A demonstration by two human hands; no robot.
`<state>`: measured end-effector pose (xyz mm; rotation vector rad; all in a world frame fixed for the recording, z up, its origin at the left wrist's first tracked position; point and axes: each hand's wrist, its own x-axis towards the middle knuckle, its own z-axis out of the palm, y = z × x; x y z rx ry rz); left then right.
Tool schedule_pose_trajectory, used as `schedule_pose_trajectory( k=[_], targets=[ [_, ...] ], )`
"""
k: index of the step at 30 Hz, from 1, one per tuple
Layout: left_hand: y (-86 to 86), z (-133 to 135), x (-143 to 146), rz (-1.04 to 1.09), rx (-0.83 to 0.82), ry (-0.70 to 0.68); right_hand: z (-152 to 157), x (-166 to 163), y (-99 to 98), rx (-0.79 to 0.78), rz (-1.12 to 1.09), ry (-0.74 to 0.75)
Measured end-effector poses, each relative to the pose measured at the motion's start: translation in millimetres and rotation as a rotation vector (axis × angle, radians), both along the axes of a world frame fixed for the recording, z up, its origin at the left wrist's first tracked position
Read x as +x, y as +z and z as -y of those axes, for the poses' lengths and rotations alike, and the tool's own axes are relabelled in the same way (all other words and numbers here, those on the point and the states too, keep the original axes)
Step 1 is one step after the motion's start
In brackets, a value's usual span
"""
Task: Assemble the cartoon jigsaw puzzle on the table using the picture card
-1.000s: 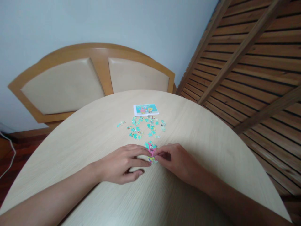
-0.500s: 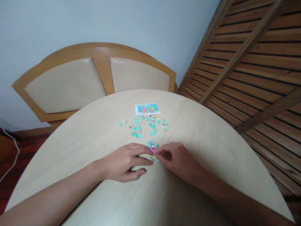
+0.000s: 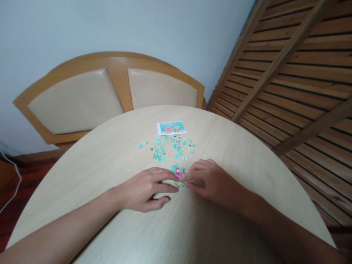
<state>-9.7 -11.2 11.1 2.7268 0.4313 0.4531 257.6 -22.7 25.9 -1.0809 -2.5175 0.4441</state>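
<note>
A partly joined jigsaw puzzle point(image 3: 179, 172) lies on the table, showing a pink cartoon starfish in green shorts with turquoise pieces around its head. My left hand point(image 3: 151, 187) rests at its left side with fingers spread, the fingertips on its left edge. At the right edge is my right hand point(image 3: 209, 179), its index fingertip touching the puzzle and the thumb a little apart below. Nothing shows between them. Loose turquoise and yellowish puzzle pieces point(image 3: 161, 157) lie scattered beyond the hands. Behind these is a reference picture point(image 3: 172, 127) with a pink and a yellow figure.
The round pale wooden table point(image 3: 110, 154) has a curved far edge. A padded bench back point(image 3: 79, 99) stands behind it against the wall. A slatted wooden screen point(image 3: 288, 80) is on the right. A white cable point(image 3: 19, 179) hangs at the far left.
My right hand's thumb and index finger have parted from a pinch at the puzzle's edge, and the thumb has shifted slightly right. My left hand stays in place. The view has shifted slightly.
</note>
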Motion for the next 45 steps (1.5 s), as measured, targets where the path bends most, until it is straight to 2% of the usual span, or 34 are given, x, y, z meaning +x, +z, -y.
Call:
schedule_pose_trajectory(
  k=[3, 10, 17, 22, 25, 30, 38, 45],
  targets=[
    [-0.5, 0, 0, -0.004, 0.003, -0.002, -2, 3, -2.1, 0.028, 0.068, 0.096],
    [-1.2, -1, 1, 0.008, 0.005, -0.001, -6, 1, -11.5, 0.069, 0.061, 0.147],
    [-4.6, -4, 1, 0.028, 0.008, -0.004, -14, 5, -10.4, 0.075, 0.026, 0.202],
    [-5.5, -5, 1, 0.032, 0.017, -0.009, -37, 10, -20.0, 0.178, -0.012, -0.005],
    [-5.2, -4, 1, 0.046, 0.018, -0.011, -48, 11, -31.3, 0.186, 0.0, -0.063],
    [-3.1, -3, 2, 0.047, 0.016, -0.007, -55, 11, -41.9, 0.173, 0.032, -0.079],
    [-5.3, -4, 2, 0.056, 0.021, -0.009, -53, 12, -40.2, 0.168, -0.011, -0.118],
    [-4.7, -5, 3, 0.068, 0.027, -0.011, -60, 30, -40.6, 0.242, 0.023, -0.184]
  ],
)
